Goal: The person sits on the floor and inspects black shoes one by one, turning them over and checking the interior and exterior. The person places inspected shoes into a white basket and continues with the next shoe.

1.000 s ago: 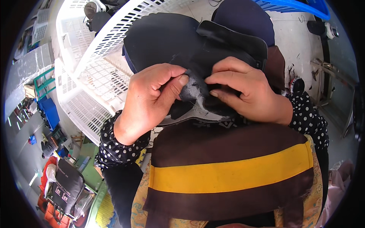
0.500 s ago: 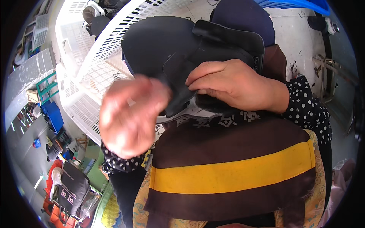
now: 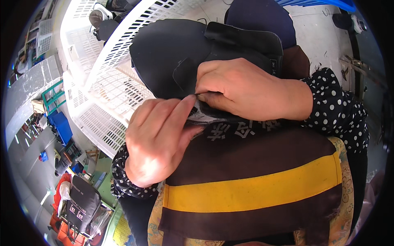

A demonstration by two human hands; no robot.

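Over the brown apron [image 3: 254,162] | right hand [image 3: 246,90] pinches the black piece [image 3: 164,51], seemingly to steady its edge | left hand [image 3: 158,137] alongside, whether pinching I can't tell

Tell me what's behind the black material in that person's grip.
Past the far edge of the black material, a dark blue piece shows, with a brown piece at right and a white basket at left. What lies beneath is covered and cannot be seen.

Brightly lit hands [image 3: 156,141], fisheye-bent edges, black corners
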